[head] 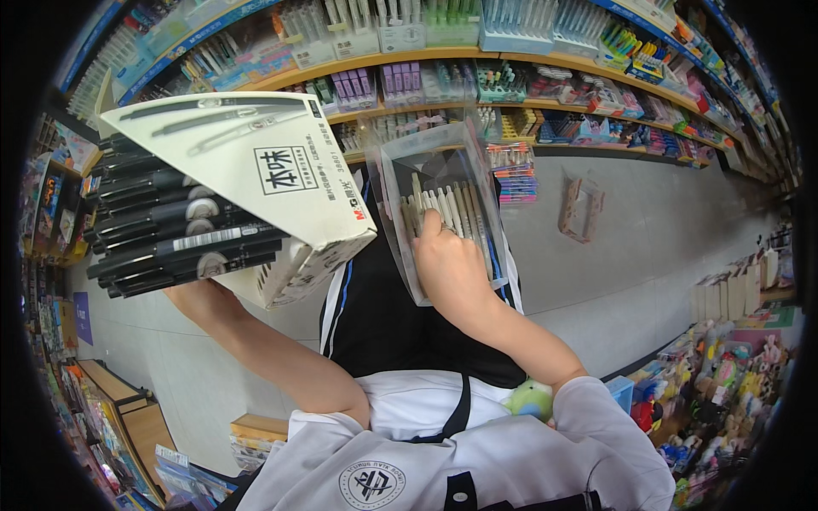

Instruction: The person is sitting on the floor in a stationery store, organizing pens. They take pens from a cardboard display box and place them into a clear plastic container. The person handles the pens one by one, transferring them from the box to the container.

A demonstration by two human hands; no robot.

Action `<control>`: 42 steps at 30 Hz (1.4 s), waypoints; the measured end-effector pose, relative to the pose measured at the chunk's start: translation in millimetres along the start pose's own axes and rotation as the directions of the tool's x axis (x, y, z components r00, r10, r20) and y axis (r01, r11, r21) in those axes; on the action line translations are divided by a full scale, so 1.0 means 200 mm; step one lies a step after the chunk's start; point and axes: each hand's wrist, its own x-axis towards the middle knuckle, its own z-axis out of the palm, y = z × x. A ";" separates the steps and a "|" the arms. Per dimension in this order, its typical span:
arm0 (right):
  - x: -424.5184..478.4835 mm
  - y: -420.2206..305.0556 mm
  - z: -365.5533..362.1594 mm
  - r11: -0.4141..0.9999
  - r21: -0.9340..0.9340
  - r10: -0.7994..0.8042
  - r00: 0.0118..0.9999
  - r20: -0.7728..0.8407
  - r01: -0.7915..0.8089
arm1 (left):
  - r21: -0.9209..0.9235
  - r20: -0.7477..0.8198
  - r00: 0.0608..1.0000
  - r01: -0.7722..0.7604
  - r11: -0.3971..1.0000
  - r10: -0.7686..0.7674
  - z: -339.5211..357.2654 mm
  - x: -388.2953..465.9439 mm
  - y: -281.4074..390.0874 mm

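On the left is a white cardboard display box printed with pictures of pens, tilted, with many black pens sticking out of its side. My left hand is mostly hidden under this box and supports it from below; its fingers do not show. My right hand reaches into a clear plastic box above my lap. Its fingertips are at a row of white, beige and grey pens standing in the box. Whether the fingers are closed on one pen is hard to see.
Curved shelves packed with pens and stationery run across the front. An empty-looking pink-edged clear box lies on the grey floor. Plush toys fill the lower right. A wooden display unit stands at the lower left.
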 end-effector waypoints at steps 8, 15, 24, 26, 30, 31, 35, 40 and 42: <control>-0.03 0.07 0.08 0.975 -0.212 -0.053 0.996 0.065 0.066 | 0.073 -0.014 1.000 -0.025 0.997 0.026 0.00 -0.02 -0.03; -0.04 0.03 -0.01 0.962 -0.265 -0.023 0.987 0.161 0.066 | 0.051 0.106 0.992 -0.080 0.996 0.074 0.02 -0.08 -0.04; -0.08 0.17 -0.48 0.982 0.083 0.179 0.970 -0.164 -0.167 | 0.056 0.417 0.909 -0.035 0.998 0.009 0.15 -0.21 -0.03; -0.05 0.22 -0.49 0.975 0.044 0.220 0.946 -0.236 -0.216 | 0.238 0.356 0.926 0.037 0.970 -0.123 0.21 -0.28 -0.01; -0.06 0.29 -0.50 0.932 0.030 0.361 0.918 -0.166 -0.361 | 0.473 0.435 0.864 0.021 0.881 -0.254 0.30 -0.32 0.00; -0.06 0.30 -0.50 0.945 0.059 0.328 0.927 -0.182 -0.322 | 0.500 0.454 0.855 -0.011 0.866 -0.251 0.31 -0.33 0.00; -0.06 0.31 -0.46 0.956 0.110 0.289 0.935 -0.205 -0.271 | 0.645 0.512 0.821 -0.172 0.745 -0.253 0.33 -0.34 -0.03; -0.05 0.32 -0.44 0.963 0.118 0.260 0.954 -0.151 -0.243 | 0.775 0.607 0.753 -0.488 0.402 -0.254 0.37 -0.37 -0.10; -0.05 0.32 -0.45 0.960 0.114 0.272 0.953 -0.136 -0.257 | 0.768 0.627 0.737 -0.532 0.356 -0.252 0.37 -0.40 -0.11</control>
